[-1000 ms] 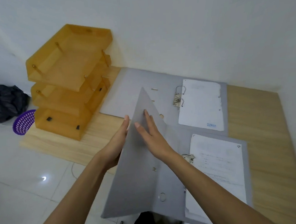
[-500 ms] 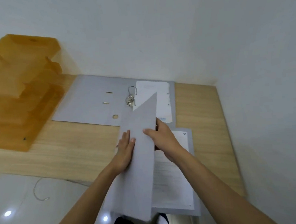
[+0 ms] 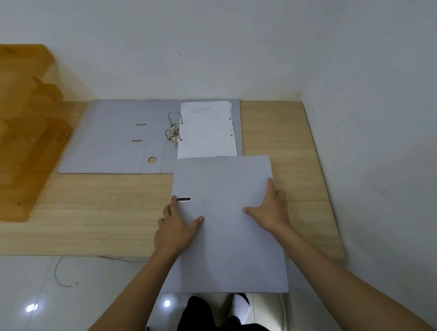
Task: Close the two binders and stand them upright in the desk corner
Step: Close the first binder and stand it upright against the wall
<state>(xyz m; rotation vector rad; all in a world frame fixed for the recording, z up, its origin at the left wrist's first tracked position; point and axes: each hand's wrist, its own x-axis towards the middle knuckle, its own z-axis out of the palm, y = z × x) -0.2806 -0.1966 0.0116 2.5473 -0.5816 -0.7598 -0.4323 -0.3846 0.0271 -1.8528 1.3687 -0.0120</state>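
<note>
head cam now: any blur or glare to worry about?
Head view: orange trays at left are motion-smeared; closed binder, both hands and the open binder read sharp. Two small light glints on the floor tiles; desk lighting soft and even.

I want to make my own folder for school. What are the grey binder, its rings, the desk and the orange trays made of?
Closed binder: probably stiff matte cardboard, flat with no shine. Rings in the open binder: shiny metal, silvery glints. Desk: pale wood or wood-look laminate, with grain lines. Trays: likely see-through orange plastic, though blurred.

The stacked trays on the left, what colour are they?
Orange, see-through plastic trays, seen in the head view.
</note>
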